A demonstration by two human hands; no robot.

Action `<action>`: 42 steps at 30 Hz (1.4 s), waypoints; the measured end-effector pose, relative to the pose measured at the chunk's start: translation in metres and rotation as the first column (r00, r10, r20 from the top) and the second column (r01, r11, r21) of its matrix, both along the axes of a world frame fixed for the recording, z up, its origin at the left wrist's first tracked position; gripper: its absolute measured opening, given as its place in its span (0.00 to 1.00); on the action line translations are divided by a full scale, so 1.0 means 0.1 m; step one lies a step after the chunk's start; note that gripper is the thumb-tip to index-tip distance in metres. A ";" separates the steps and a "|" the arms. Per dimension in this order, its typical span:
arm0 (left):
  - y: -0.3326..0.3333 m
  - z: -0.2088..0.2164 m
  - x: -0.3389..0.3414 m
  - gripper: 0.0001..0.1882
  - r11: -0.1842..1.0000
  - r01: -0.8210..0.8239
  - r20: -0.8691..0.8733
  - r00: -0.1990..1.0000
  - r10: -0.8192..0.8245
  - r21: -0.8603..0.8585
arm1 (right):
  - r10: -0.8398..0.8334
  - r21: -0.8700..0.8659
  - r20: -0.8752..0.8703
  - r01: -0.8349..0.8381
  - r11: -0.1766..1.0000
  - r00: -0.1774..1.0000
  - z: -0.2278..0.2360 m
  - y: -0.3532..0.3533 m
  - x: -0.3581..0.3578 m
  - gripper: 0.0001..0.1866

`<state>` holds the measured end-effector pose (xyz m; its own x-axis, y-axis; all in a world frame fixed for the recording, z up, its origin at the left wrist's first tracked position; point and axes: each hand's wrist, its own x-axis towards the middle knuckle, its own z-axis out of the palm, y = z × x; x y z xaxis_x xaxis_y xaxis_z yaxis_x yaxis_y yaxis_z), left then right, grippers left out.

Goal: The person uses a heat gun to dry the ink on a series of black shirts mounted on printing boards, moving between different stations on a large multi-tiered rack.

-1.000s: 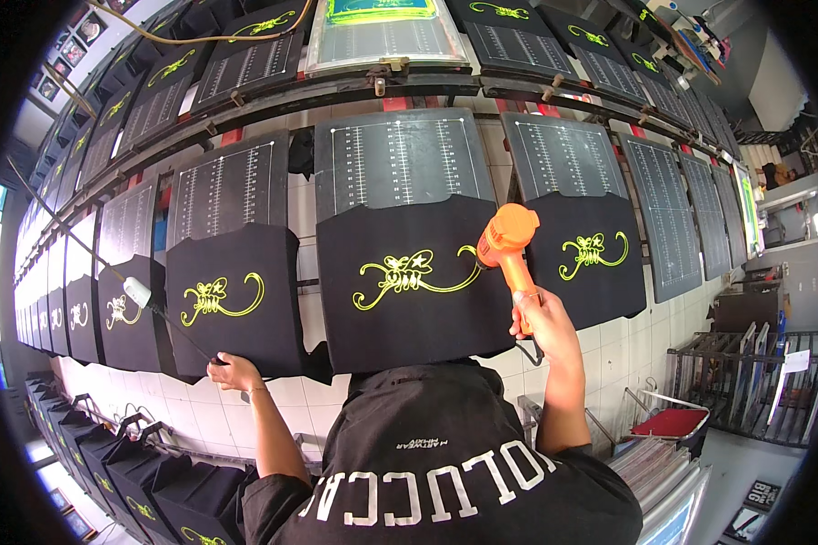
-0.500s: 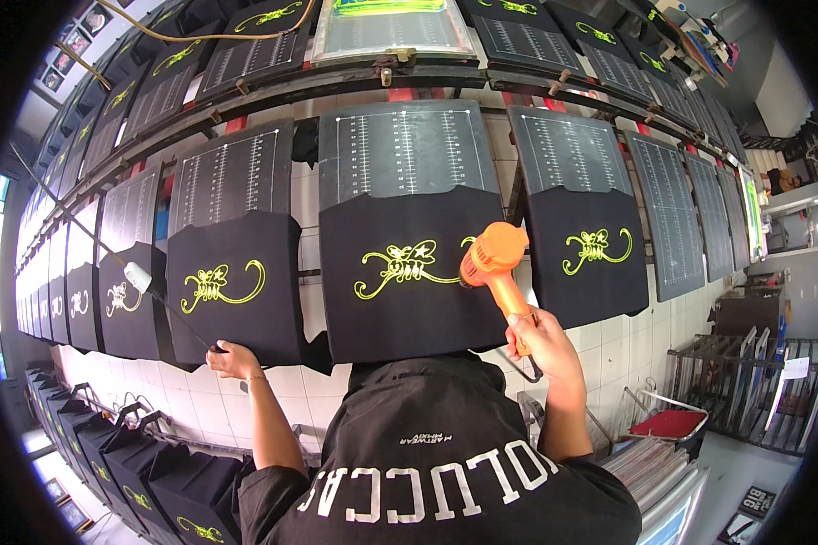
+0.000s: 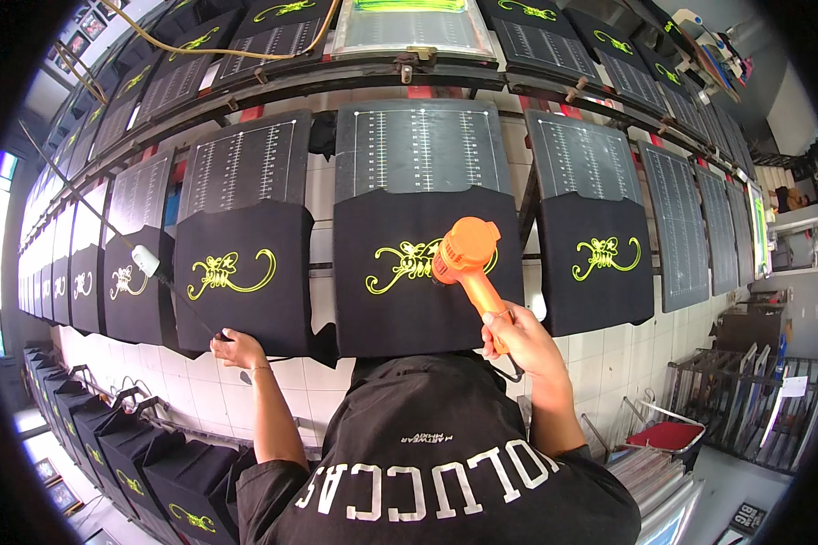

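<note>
My right hand (image 3: 523, 341) is wrapped round the handle of an orange hair dryer (image 3: 468, 250). The dryer's nozzle points left and hangs over a yellow-green line print (image 3: 400, 272) on a black shirt (image 3: 409, 331), hiding part of the print. That shirt is stretched over the lower part of a dark board (image 3: 418, 145) with white scale marks. At the left, my left hand (image 3: 239, 349) pinches a black cord (image 3: 189, 309), near the lower edge of a neighbouring black shirt (image 3: 264, 327). The cord leads up to a white connector (image 3: 144, 261).
Boards with printed black shirts run left and right, some prints white. A framed screen (image 3: 413, 27) lies on the far row. Black shirts hang on a rack (image 3: 182, 472) at lower left. A red-seated chair (image 3: 668, 436) and stacked frames (image 3: 650, 481) stand at lower right.
The hair dryer in my right hand has moved left across the print, now covering its middle and uncovering part of the right side. My left hand still holds the cord. The view has shifted slightly.
</note>
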<state>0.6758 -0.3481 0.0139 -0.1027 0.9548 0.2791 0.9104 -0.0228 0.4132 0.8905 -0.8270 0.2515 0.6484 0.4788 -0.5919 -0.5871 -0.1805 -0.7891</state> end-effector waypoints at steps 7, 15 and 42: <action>-0.02 0.07 0.03 0.21 0.999 0.004 0.047 0.999 -0.002 -0.033 | -0.014 0.006 0.037 0.014 1.000 0.999 -0.08 0.20 0.13 0.16; -0.03 0.07 0.01 0.21 1.000 -0.006 0.061 0.998 0.006 0.001 | -0.031 -0.028 0.064 0.033 0.999 0.997 -0.05 0.11 0.23 0.20; -0.05 0.07 0.03 0.21 1.000 -0.001 0.084 0.996 0.000 0.013 | -0.034 0.027 0.001 0.034 0.999 0.999 -0.10 0.35 0.35 0.18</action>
<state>0.6784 -0.3530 0.0209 -0.1271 0.9509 0.2822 0.8727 -0.0280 0.4875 0.9254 -0.7920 0.2414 0.6654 0.4722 -0.5781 -0.5916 -0.1387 -0.7942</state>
